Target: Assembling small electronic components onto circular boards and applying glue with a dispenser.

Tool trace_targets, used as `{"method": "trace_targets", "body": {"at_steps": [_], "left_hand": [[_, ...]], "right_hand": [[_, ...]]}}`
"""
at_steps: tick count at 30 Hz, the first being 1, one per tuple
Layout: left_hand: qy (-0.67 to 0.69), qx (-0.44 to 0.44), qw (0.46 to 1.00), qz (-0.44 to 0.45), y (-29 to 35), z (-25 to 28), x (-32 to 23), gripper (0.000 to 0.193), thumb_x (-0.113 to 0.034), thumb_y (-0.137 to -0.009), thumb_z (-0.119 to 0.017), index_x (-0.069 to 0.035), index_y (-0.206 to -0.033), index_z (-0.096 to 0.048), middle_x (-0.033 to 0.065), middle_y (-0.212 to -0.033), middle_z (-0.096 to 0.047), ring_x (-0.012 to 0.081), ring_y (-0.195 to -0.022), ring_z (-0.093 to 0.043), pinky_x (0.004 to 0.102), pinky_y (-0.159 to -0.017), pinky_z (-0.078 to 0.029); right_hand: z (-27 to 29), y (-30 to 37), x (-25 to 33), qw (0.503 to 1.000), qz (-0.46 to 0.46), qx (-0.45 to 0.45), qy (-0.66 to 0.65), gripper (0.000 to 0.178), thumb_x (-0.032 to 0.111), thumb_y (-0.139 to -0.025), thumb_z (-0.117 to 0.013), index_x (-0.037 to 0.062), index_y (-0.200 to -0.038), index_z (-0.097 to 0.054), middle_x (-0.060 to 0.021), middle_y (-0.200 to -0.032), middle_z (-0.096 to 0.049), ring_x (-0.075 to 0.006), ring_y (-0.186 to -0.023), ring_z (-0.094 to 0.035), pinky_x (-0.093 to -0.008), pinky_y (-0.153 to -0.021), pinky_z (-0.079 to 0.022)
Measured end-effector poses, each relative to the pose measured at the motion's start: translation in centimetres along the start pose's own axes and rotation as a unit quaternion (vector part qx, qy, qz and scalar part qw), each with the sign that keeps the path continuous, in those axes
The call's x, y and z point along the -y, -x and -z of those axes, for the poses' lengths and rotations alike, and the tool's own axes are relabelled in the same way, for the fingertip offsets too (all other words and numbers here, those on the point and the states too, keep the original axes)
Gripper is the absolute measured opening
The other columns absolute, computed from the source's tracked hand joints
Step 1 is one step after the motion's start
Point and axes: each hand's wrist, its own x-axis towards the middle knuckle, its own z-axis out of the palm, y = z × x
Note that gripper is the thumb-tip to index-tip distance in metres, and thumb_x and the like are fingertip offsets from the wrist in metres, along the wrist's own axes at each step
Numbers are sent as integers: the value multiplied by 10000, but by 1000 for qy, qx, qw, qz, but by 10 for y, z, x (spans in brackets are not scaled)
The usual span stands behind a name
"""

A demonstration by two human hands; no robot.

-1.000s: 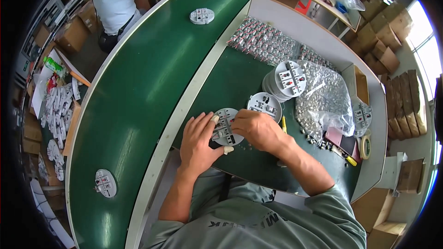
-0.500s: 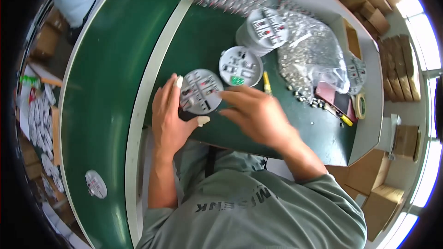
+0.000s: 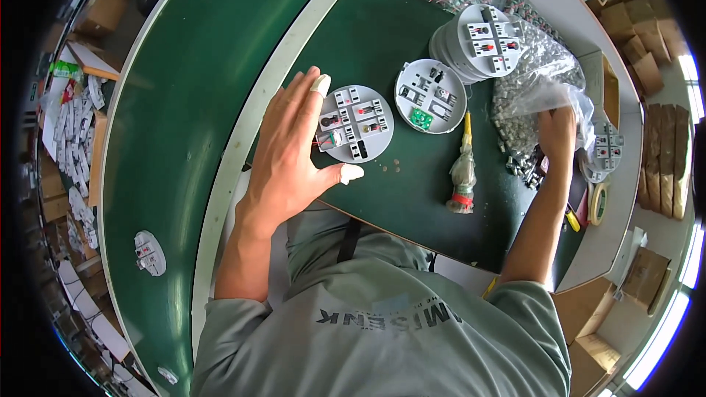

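My left hand (image 3: 288,143) lies beside a round light-grey disc (image 3: 376,148) on the green bench, fingers stretched and thumb spread, with white covers on the thumb and one fingertip. Small dark and red parts and a little wired component sit in slots on the disc. Off to the right, my right hand (image 3: 560,129) reaches into a clear plastic bag (image 3: 531,94) full of small metal parts. Plastic film and the hand itself hide its fingertips. Spilled metal parts (image 3: 523,169) lie close to that wrist.
A round grey cover (image 3: 462,119) holding a green piece lies right of the disc. Behind it stands a stack of discs (image 3: 448,48). A yellow-handled brush (image 3: 462,176) lies nearer me. Tape (image 3: 598,203) rests at the right edge. A conveyor belt (image 3: 176,169) runs along the left, carrying another disc (image 3: 151,254).
My right hand has moved away from the disc, rightward into the plastic bag, uncovering the brush. My left hand stays beside the disc. The whole view has shifted.
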Motion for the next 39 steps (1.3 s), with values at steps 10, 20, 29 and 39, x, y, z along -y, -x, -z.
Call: {"method": "trace_targets", "body": {"at_steps": [10,20,29,39], "left_hand": [[-24,-62,989,-129,48,-18,-15,663,-350,-808,-896,54,-1292,-688,205,-1485,-603,396,-1343,-592,556,-1122,-456],[-79,-21,995,-51,31,-20,-26,856,-573,-903,-776,57,-1450,-588,234,-1559,-513,424,-1389,-535,540,-1126,-455],[-37,82,996,-25,44,-20,-21,1112,-627,-779,-800,58,-1574,-432,222,-1669,-378,401,-1511,-424,535,-1240,-376],[-85,54,985,-143,67,-17,0,739,-271,-695,-927,-16,-1343,-681,141,-1525,-577,319,-1317,-614,426,-1070,-555]], "right_hand": [[-36,-19,-8,997,-21,-78,-16,229,181,-1016,-632,27,-1131,-757,-203,-1075,-760,-394,-1000,-715,-475,-907,-543],[-35,-22,-13,975,-111,-144,-126,333,299,-1037,-714,-10,-1152,-762,-121,-1014,-768,-241,-907,-714,-381,-867,-550],[-33,-22,-22,989,-50,-132,-53,327,272,-1033,-704,-2,-1204,-756,-138,-1071,-773,-244,-975,-715,-376,-906,-543],[-34,-23,-36,983,-102,-127,-83,376,317,-1032,-695,11,-1243,-748,-152,-1147,-770,-270,-1061,-716,-385,-962,-542]]}}
